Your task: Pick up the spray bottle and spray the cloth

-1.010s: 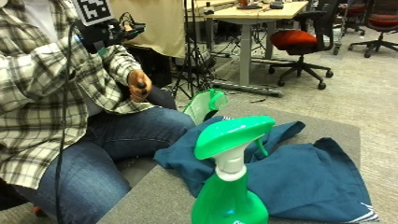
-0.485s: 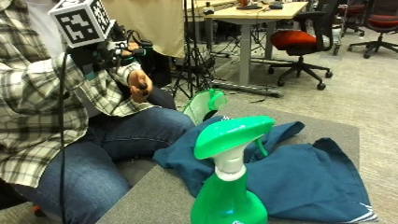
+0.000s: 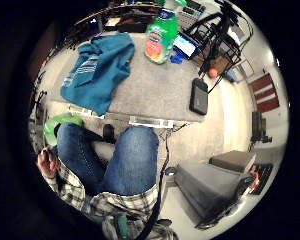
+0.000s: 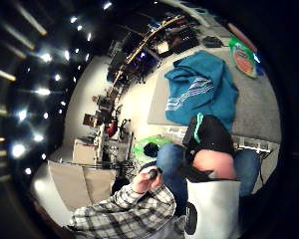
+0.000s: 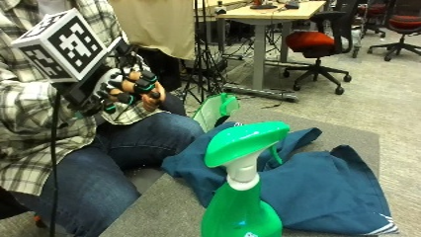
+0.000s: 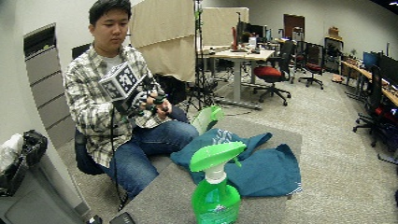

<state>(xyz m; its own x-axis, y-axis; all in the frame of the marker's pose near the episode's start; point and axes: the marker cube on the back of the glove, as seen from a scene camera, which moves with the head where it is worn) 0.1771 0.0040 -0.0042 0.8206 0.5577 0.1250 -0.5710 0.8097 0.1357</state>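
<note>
Now right hand (image 5: pixel 125 89) raised at chest, fingers (image 5: pixel 141 81) loosely curled, holding nothing. Spray bottle (image 5: pixel 242 197) well forward of fingers on surface (image 5: pixel 164 207), beside cloth (image 5: pixel 329 187); rigid plastic, likely slick, liquid-heavy; take at neck under trigger.

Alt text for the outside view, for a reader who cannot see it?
A seated person holds the gloved right hand raised above their lap, fingers loosely curled and empty. A green spray bottle stands untouched on the table, with a blue cloth behind it.

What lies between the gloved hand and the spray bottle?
In the outside view, the blue cloth on the table lies between the gloved hand and the bottle.
</note>
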